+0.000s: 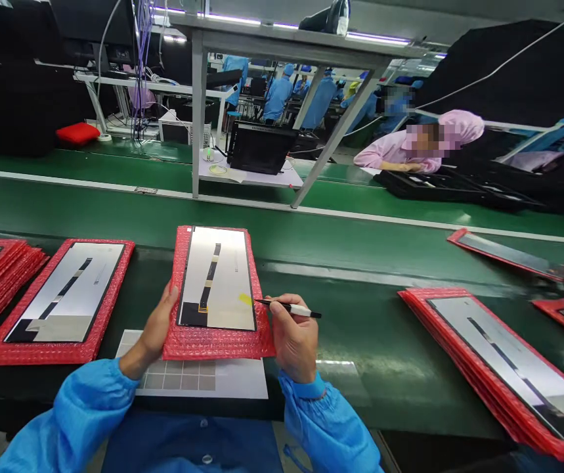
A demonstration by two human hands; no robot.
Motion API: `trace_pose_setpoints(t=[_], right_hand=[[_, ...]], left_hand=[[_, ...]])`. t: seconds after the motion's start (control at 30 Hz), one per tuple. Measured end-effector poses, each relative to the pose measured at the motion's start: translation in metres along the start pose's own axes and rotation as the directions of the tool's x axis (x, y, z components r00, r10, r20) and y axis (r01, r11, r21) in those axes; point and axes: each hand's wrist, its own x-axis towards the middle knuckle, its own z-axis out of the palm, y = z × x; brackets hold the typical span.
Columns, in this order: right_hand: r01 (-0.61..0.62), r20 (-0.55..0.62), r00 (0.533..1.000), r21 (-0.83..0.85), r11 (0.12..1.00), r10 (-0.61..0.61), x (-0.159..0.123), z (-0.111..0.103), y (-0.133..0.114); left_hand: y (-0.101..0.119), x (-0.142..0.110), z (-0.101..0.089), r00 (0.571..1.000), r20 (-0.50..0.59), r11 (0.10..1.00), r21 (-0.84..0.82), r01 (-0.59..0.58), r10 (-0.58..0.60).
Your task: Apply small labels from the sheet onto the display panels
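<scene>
Your L hand (156, 322) grips the bubble-wrapped panel (217, 282) over the grid card (183, 374), R hand (294, 338) pinches a marker (294, 309), tip just by a yellow mark (245, 299); stacks (498, 368) either side show no such mark.

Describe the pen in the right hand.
The pen is slim and looks plastic, with a white barrel and black front and end. It lies nearly level, held in the fingers of the right hand, its tip pointing left over the edge of a panel in red bubble wrap, close to a yellow mark. Whether it touches cannot be told.
</scene>
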Motion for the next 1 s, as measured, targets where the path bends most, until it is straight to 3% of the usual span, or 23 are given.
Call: trace_pose_setpoints(t=[0.13,0.23,0.3,0.33,0.37,0.4,0.47,0.5,0.53,0.57,0.8,1.0], right_hand=[[-0.143,0.032,0.989,-0.030,0.989,0.144,0.002,0.008,0.003],[-0.148,0.036,0.988,-0.089,0.985,0.152,0.007,0.003,0.000],[-0.085,0.011,0.996,-0.128,0.988,0.087,0.012,-0.001,-0.005],[-0.040,0.001,0.999,-0.157,0.987,0.041,0.014,-0.003,-0.008],[0.003,0.003,1.000,-0.194,0.981,-0.003,0.015,-0.004,-0.012],[0.038,0.018,0.999,-0.237,0.971,-0.034,0.014,-0.003,-0.017],[0.070,0.087,0.995,-0.338,0.939,-0.043,0.010,0.001,-0.026],[0.073,0.129,0.991,-0.387,0.919,-0.025,0.006,0.005,-0.029],[0.074,0.168,0.986,-0.429,0.901,-0.001,0.002,0.009,-0.032],[0.075,0.200,0.980,-0.460,0.885,0.021,-0.001,0.014,-0.034],[-0.005,0.296,0.943,-0.448,0.894,0.153,-0.011,0.038,-0.029],[0.009,0.342,0.922,-0.488,0.873,0.181,-0.011,0.050,-0.026]], left_hand=[[-0.001,-0.018,0.028,0.998,0.013,0.984,-0.167,0.057,-0.055],[0.000,-0.020,0.022,1.000,-0.019,0.994,-0.112,-0.004,0.002],[0.002,-0.015,0.007,0.987,-0.075,0.990,0.019,-0.141,0.142],[0.003,-0.012,-0.002,0.956,-0.059,0.952,0.133,-0.277,0.286],[0.006,-0.009,-0.011,0.887,0.020,0.856,0.255,-0.450,0.460],[0.009,-0.006,-0.018,0.764,0.164,0.690,0.343,-0.637,0.624],[0.016,0.002,-0.028,0.420,0.476,0.293,0.319,-0.901,0.773],[0.019,0.006,-0.029,0.285,0.560,0.172,0.247,-0.954,0.777],[0.021,0.010,-0.029,0.199,0.600,0.106,0.187,-0.977,0.775],[0.022,0.013,-0.028,0.159,0.616,0.081,0.153,-0.985,0.771],[0.011,0.018,-0.026,0.135,0.614,0.079,0.118,-0.990,0.777],[0.008,0.016,-0.027,0.184,0.592,0.142,0.117,-0.983,0.785]])
